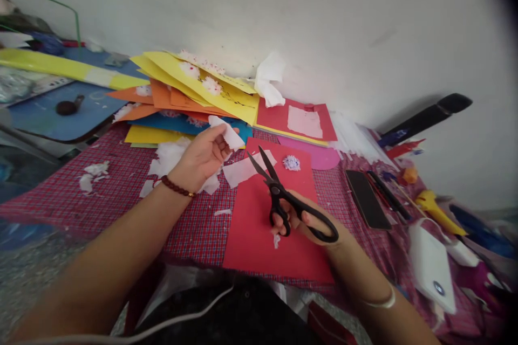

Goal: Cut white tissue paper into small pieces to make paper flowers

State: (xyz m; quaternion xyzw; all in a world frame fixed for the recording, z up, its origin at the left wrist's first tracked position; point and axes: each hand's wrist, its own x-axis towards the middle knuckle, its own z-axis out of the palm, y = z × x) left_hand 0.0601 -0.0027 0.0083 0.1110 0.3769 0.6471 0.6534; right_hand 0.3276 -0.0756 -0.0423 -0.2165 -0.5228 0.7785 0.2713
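Note:
My left hand (206, 153) pinches a small folded piece of white tissue paper (227, 132) above the table. In my right hand (307, 215) is a pair of black scissors (279, 188), its blades parted and pointing up and left toward the tissue, without touching it. Beneath the scissors lies a red sheet of card (259, 237). A small white and purple paper pompom (291, 163) rests on that card near its top. A pale strip of tissue (246, 168) overlaps the card's left edge. More torn white tissue (170, 157) lies behind my left wrist.
Stacked yellow card (170, 73), orange and blue sheets stand at the back left. A red card with pink paper (305, 121) lies by the wall. To the right are a phone (367, 199), a yellow glue gun (439, 211) and a white power bank (431, 264).

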